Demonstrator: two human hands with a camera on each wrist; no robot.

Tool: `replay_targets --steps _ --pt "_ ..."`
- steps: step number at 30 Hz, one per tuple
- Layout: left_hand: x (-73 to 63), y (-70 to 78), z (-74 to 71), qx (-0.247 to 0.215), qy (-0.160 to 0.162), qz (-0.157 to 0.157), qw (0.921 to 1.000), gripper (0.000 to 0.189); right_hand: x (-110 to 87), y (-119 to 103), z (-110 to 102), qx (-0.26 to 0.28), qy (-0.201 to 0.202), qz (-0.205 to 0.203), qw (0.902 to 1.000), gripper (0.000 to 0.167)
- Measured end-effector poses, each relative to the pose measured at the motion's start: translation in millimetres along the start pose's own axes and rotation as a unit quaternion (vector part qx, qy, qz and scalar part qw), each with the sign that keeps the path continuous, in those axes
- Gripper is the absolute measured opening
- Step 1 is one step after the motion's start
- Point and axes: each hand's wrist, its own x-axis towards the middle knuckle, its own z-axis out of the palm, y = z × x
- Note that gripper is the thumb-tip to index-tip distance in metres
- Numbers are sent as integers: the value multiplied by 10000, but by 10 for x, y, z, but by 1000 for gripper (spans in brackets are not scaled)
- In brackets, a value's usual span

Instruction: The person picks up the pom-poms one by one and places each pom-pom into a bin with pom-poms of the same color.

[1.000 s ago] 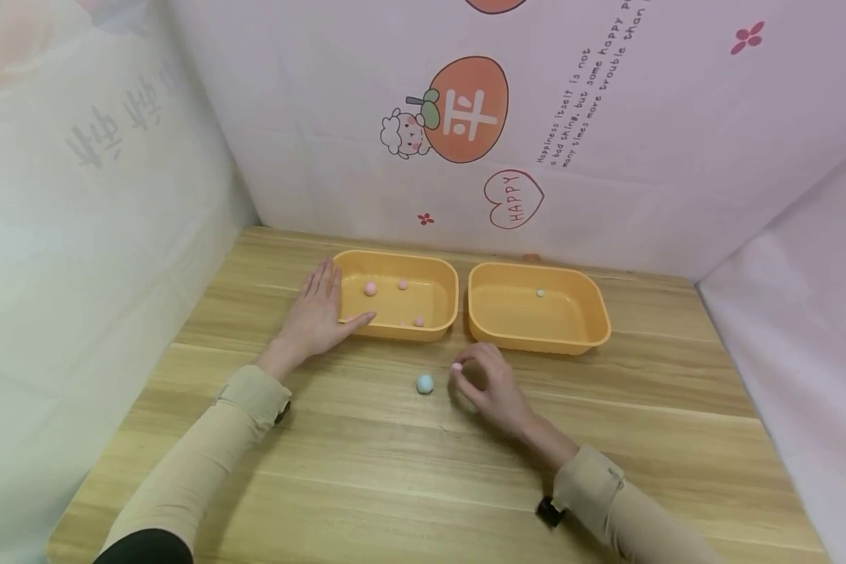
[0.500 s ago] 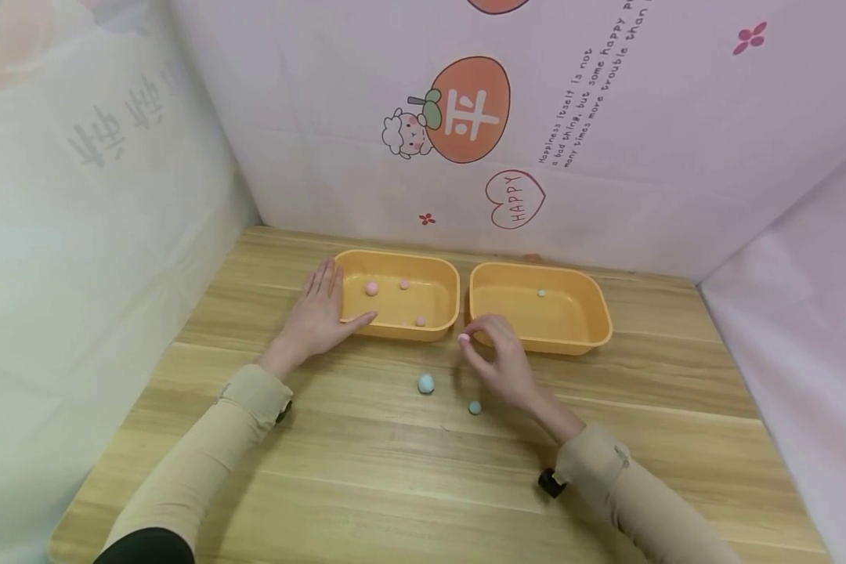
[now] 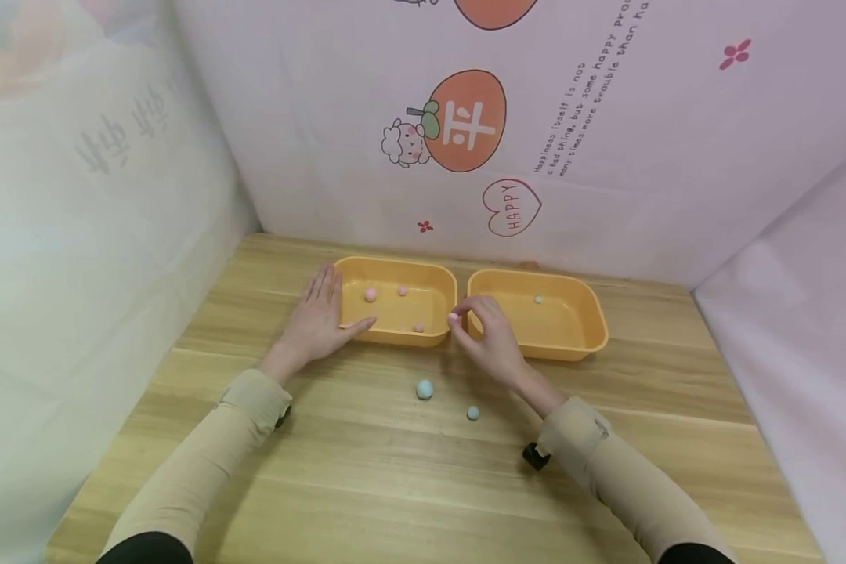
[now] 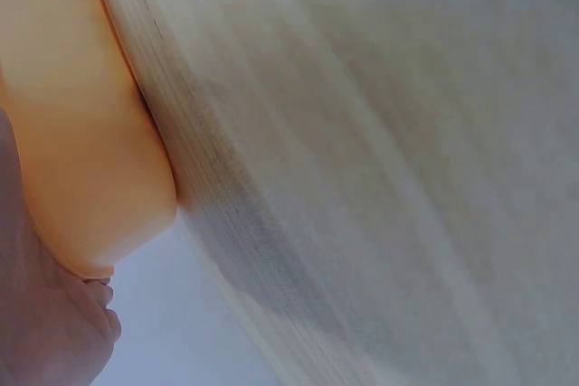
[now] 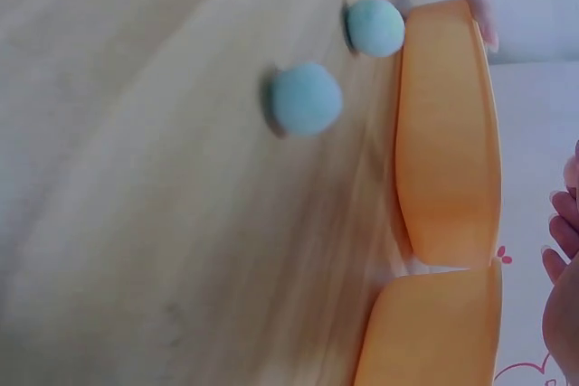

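Note:
Between thumb and index finger, my right hand pinches a small pink ball beside the right rim of the left yellow bin. My left hand rests on that bin's left end, fingers straight and thumb lying over the near rim. Inside the left bin are several pink balls, the biggest one near the hand. On the table in front lie a larger pale blue ball and a smaller blue-green ball. The right wrist view shows both, with the right fingers at its edge.
A second yellow bin stands to the right, a narrow gap from the first, with a tiny pale green ball in it. The wooden table is bounded by printed cloth behind and at both sides.
My right hand has carried the pink ball away from me to the gap between the bins, uncovering the smaller blue-green ball. The left hand stays on the left bin.

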Motion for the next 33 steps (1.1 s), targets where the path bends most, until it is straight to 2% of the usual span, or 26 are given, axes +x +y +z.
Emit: replay_targets --steps 12,19,28,33 --pt "-12 -5 30 -21 -53 -52 10000 125 182 87 89 120 14 443 9989 8" --pt "-9 -3 7 -17 -42 -62 10000 124 322 132 165 251 -134 890 9956 12" --pt "10 -14 23 13 19 34 10000 124 474 114 328 307 -298 754 9962 9" --pt "9 -29 18 -6 87 22 10000 124 549 106 429 302 -521 807 9949 9"
